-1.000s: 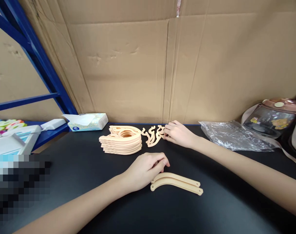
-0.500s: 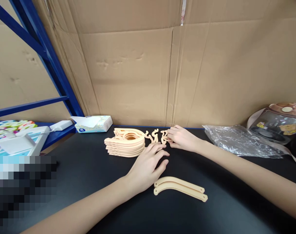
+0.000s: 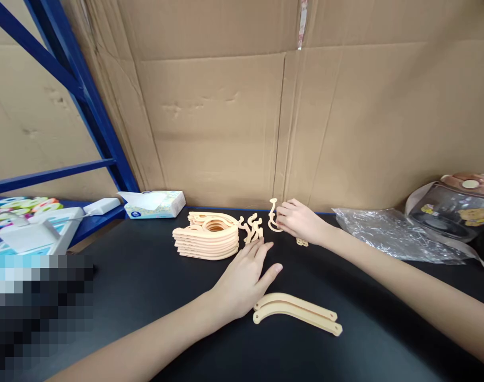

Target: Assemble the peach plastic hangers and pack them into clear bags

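My right hand [image 3: 301, 221] is closed on a small peach plastic hook [image 3: 272, 216], lifted a little off the black table [image 3: 146, 286]. A few more loose hooks [image 3: 253, 228] lie just left of it. My left hand [image 3: 245, 278] stretches flat and open over the table, its fingertips near those hooks. Two curved peach hanger arms [image 3: 297, 313] lie side by side just right of my left wrist. A stack of peach hanger bodies [image 3: 207, 243] stands left of the hooks.
Cardboard sheets [image 3: 266, 116] wall off the back. A tissue pack [image 3: 154, 204] and a white charger [image 3: 102, 206] lie at the back left by a blue rack [image 3: 86, 101]. Crumpled clear plastic [image 3: 385, 233] and a bag with a bear picture [image 3: 452, 207] sit at the right.
My left hand let go of the curved arms, opened and slid forward toward the hooks. My right hand picked one hook up from the pile.
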A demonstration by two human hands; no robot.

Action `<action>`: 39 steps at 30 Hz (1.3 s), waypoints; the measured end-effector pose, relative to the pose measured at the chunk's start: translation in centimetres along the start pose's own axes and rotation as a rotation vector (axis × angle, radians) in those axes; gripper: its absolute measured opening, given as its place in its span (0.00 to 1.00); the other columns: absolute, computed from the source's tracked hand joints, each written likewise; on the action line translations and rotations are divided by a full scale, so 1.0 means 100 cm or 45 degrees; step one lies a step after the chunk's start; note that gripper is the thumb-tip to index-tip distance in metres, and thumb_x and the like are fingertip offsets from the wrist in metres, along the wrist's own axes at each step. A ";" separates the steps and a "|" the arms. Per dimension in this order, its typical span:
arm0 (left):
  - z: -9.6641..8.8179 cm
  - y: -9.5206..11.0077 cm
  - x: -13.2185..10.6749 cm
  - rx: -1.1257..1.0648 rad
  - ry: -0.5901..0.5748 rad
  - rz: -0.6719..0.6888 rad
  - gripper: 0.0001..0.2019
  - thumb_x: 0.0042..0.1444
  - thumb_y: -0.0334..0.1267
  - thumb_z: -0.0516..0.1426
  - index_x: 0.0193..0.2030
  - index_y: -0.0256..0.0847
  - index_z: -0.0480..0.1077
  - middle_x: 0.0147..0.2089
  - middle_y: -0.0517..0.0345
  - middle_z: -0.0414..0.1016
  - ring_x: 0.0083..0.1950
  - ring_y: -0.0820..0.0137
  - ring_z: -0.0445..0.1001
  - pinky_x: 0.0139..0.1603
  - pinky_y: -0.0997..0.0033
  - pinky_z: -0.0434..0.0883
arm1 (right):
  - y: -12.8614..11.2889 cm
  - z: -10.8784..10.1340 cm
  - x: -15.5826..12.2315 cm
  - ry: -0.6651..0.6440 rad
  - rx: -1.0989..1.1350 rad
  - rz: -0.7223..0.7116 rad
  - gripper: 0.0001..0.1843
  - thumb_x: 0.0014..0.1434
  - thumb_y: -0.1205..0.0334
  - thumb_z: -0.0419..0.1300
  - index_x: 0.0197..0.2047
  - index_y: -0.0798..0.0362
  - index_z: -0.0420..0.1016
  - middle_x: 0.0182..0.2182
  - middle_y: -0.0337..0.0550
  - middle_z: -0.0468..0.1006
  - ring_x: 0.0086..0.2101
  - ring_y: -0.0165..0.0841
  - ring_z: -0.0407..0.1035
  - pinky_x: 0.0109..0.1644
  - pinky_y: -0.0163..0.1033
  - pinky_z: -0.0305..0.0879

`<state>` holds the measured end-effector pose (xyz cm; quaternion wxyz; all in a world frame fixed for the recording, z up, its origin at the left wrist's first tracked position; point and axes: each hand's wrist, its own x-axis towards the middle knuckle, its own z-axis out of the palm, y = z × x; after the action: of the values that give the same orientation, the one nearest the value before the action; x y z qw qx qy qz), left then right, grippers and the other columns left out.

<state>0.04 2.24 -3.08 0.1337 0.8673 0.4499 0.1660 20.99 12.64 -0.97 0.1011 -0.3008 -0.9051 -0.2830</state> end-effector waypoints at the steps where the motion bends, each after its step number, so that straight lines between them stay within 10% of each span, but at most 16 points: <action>1: 0.000 0.000 0.000 -0.001 -0.018 -0.006 0.29 0.69 0.52 0.43 0.68 0.34 0.55 0.72 0.41 0.53 0.73 0.55 0.49 0.70 0.47 0.54 | 0.002 -0.002 0.000 0.012 -0.007 0.008 0.13 0.66 0.67 0.54 0.32 0.58 0.77 0.32 0.47 0.75 0.37 0.38 0.67 0.43 0.43 0.55; 8: 0.002 -0.006 0.001 -0.163 0.001 0.020 0.29 0.69 0.53 0.40 0.69 0.37 0.54 0.73 0.45 0.49 0.74 0.58 0.45 0.72 0.48 0.50 | -0.017 -0.044 -0.027 0.189 0.092 0.092 0.12 0.67 0.66 0.53 0.35 0.56 0.76 0.34 0.44 0.75 0.36 0.34 0.67 0.42 0.40 0.58; 13: 0.006 -0.008 0.002 -0.419 0.293 0.018 0.21 0.70 0.44 0.44 0.63 0.37 0.60 0.62 0.46 0.68 0.64 0.64 0.65 0.65 0.56 0.63 | -0.063 -0.067 -0.059 0.378 0.023 -0.002 0.09 0.64 0.69 0.55 0.34 0.58 0.76 0.29 0.43 0.74 0.33 0.35 0.65 0.40 0.42 0.59; 19: 0.005 -0.006 0.002 -0.397 0.257 0.132 0.11 0.64 0.32 0.50 0.49 0.41 0.70 0.47 0.55 0.75 0.47 0.67 0.73 0.52 0.62 0.70 | -0.097 -0.061 -0.075 0.404 -0.040 -0.032 0.07 0.62 0.72 0.58 0.31 0.58 0.74 0.26 0.40 0.70 0.29 0.33 0.63 0.35 0.42 0.57; 29: 0.009 -0.007 0.004 -0.395 0.208 0.130 0.05 0.60 0.32 0.57 0.34 0.41 0.74 0.43 0.58 0.74 0.46 0.67 0.73 0.50 0.66 0.69 | -0.096 -0.045 -0.069 0.320 0.542 0.134 0.11 0.68 0.63 0.54 0.37 0.51 0.77 0.30 0.38 0.75 0.31 0.30 0.65 0.35 0.39 0.57; 39: 0.008 -0.010 0.002 -0.260 0.201 0.271 0.14 0.57 0.22 0.54 0.44 0.43 0.72 0.48 0.58 0.75 0.51 0.66 0.72 0.54 0.63 0.68 | -0.079 -0.042 -0.078 0.143 0.880 0.398 0.08 0.66 0.62 0.56 0.40 0.48 0.78 0.35 0.38 0.77 0.36 0.30 0.69 0.42 0.40 0.58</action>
<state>-0.28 2.86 -4.13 0.1670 0.8762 0.3455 0.2917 22.54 1.20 -3.85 0.2879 -0.3675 -0.8834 0.0416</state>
